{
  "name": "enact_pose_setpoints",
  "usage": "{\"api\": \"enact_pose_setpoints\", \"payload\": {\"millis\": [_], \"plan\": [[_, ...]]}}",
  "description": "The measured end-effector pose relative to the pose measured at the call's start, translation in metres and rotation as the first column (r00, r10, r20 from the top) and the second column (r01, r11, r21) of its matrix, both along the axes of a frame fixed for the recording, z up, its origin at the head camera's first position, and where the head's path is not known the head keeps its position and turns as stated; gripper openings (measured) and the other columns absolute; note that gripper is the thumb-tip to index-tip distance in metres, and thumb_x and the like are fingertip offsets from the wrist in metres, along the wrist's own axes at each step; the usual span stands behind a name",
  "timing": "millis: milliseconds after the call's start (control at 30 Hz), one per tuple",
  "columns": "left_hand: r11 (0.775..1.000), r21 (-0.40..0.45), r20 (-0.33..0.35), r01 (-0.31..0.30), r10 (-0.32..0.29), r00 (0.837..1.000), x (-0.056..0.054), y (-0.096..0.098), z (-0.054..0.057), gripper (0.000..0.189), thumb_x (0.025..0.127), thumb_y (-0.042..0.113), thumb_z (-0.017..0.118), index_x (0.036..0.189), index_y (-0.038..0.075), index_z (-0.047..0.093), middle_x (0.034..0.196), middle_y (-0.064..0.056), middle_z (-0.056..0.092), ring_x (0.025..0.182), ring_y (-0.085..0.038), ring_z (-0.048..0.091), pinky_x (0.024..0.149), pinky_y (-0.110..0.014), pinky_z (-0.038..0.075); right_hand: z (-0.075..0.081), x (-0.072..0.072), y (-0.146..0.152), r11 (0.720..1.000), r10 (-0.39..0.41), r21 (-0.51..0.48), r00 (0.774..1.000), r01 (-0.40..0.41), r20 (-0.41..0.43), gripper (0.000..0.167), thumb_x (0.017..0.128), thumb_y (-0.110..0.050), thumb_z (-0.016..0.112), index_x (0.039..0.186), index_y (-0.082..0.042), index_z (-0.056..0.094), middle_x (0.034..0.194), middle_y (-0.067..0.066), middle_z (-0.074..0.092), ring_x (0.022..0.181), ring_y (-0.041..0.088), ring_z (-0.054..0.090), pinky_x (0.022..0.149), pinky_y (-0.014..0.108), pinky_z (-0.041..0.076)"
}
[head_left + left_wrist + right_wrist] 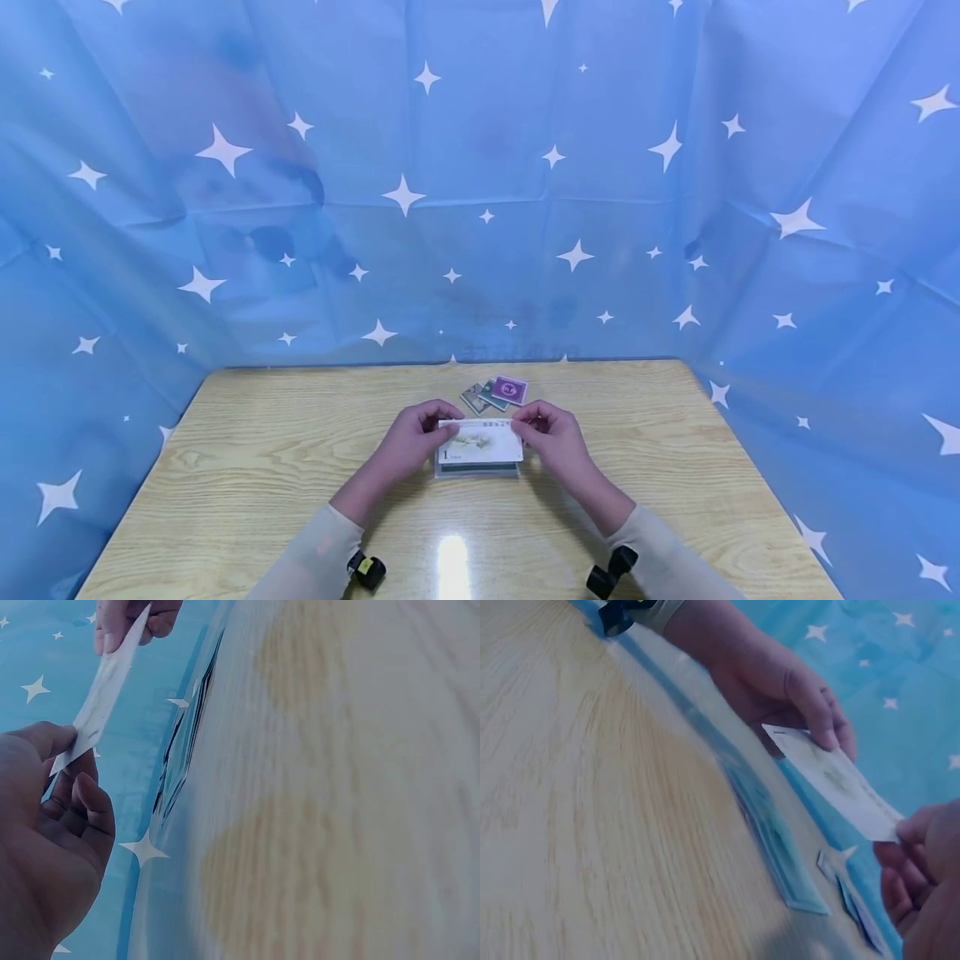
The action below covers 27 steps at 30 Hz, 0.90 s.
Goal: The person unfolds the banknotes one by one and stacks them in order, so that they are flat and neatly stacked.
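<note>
A pale banknote [480, 443] with a green landscape print and a numeral 1 is held up above the table between two hands. My left hand [411, 437] pinches its left end between thumb and fingers. At the other end, my right hand [557, 442] pinches the upper right corner. Under the note, flat on the table, lies a clear-edged sleeve [769, 832] with something greenish in it; in the head view the note hides most of it. The left wrist view shows the banknote [105, 697] nearly edge-on, apart from the sleeve [187, 735].
Beyond the hands, a purple square stamp-like piece [510, 390] overlaps a green one [491, 395] and a brownish one [474, 400]. They lie on the wood-grain table [300, 467]. A blue curtain with white stars [480, 167] stands behind the table.
</note>
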<state>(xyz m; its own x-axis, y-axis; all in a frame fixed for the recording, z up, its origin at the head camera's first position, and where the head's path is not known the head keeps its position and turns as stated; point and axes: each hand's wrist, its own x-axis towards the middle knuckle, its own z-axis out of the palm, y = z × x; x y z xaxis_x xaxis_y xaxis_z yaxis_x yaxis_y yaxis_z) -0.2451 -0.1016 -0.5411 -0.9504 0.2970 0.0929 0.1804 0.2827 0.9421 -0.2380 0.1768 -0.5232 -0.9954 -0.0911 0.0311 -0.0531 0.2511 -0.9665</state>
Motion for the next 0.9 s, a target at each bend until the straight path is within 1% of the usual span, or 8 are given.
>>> {"api": "enact_pose_setpoints", "payload": {"millis": [100,233,300,400,533,633,733,900], "plan": [[0.997,-0.073,-0.027,0.03,-0.032,0.999,-0.001,0.0,-0.002,0.016,0.106,0.01,0.075,0.119,0.016,0.082,0.104,0.001,0.074,0.082,-0.017,0.059,0.072,-0.029,0.051,-0.006,-0.001,0.001,0.995,0.046,0.088,0.999,-0.044,-0.02,0.006,0.1,0.0,0.079,0.101,-0.006,0.077,0.089,0.006,0.07,0.077,0.018,0.058,0.067,0.025,0.049],[0.98,-0.188,-0.058,0.064,-0.076,0.995,-0.003,0.0,-0.005,0.018,0.104,0.008,0.075,0.119,0.016,0.083,0.115,0.005,0.076,0.088,-0.015,0.063,0.079,-0.032,0.054,-0.015,-0.004,0.003,0.978,0.101,0.185,0.994,-0.092,-0.038,0.008,0.099,0.0,0.08,0.1,-0.008,0.077,0.086,0.003,0.068,0.076,0.017,0.057,0.066,0.024,0.048],[0.972,-0.224,-0.067,0.069,-0.086,0.994,-0.004,0.001,-0.006,0.017,0.104,0.008,0.075,0.118,0.015,0.083,0.115,0.004,0.077,0.089,-0.014,0.063,0.081,-0.033,0.055,-0.019,-0.006,0.003,0.97,0.113,0.223,0.992,-0.1,-0.046,0.008,0.099,-0.001,0.08,0.099,-0.009,0.076,0.085,0.001,0.068,0.076,0.017,0.058,0.067,0.024,0.048],[0.96,-0.271,-0.078,0.074,-0.098,0.992,-0.005,0.002,-0.005,0.016,0.104,0.007,0.075,0.117,0.014,0.082,0.113,0.004,0.076,0.092,-0.012,0.064,0.084,-0.035,0.055,-0.023,-0.009,0.002,0.956,0.124,0.275,0.991,-0.103,-0.059,0.006,0.1,-0.002,0.079,0.099,-0.006,0.076,0.085,0.0,0.067,0.077,0.017,0.059,0.067,0.025,0.05],[0.934,-0.35,-0.099,0.076,-0.117,0.988,-0.008,0.004,-0.001,0.013,0.105,0.009,0.075,0.115,0.013,0.082,0.107,0.005,0.075,0.093,-0.012,0.065,0.085,-0.036,0.057,-0.024,-0.011,0.0,0.935,0.121,0.342,0.99,-0.088,-0.077,0.005,0.099,-0.003,0.081,0.099,-0.006,0.077,0.085,-0.004,0.067,0.078,0.016,0.061,0.069,0.026,0.052],[0.916,-0.397,-0.104,0.061,-0.111,0.988,-0.009,0.005,0.0,0.012,0.105,0.01,0.076,0.114,0.015,0.082,0.105,0.005,0.074,0.094,-0.012,0.065,0.086,-0.038,0.058,-0.024,-0.013,-0.001,0.922,0.127,0.378,0.987,-0.082,-0.096,0.006,0.099,-0.003,0.081,0.099,-0.008,0.078,0.084,-0.006,0.068,0.078,0.014,0.061,0.07,0.027,0.053],[0.904,-0.424,-0.109,0.049,-0.104,0.989,-0.011,0.005,0.0,0.012,0.104,0.009,0.076,0.112,0.016,0.082,0.105,0.005,0.073,0.095,-0.013,0.066,0.087,-0.04,0.058,-0.024,-0.013,-0.002,0.912,0.14,0.4,0.984,-0.084,-0.113,0.006,0.099,-0.003,0.08,0.098,-0.008,0.078,0.083,-0.007,0.067,0.077,0.012,0.061,0.07,0.027,0.053],[0.887,-0.46,-0.12,0.05,-0.118,0.986,-0.014,0.005,-0.003,0.012,0.103,0.009,0.077,0.111,0.016,0.081,0.104,0.004,0.073,0.097,-0.015,0.067,0.089,-0.042,0.059,-0.027,-0.016,-0.002,0.893,0.16,0.442,0.979,-0.088,-0.129,0.006,0.098,-0.004,0.081,0.098,-0.009,0.079,0.083,-0.009,0.067,0.076,0.01,0.061,0.07,0.028,0.053]]}}
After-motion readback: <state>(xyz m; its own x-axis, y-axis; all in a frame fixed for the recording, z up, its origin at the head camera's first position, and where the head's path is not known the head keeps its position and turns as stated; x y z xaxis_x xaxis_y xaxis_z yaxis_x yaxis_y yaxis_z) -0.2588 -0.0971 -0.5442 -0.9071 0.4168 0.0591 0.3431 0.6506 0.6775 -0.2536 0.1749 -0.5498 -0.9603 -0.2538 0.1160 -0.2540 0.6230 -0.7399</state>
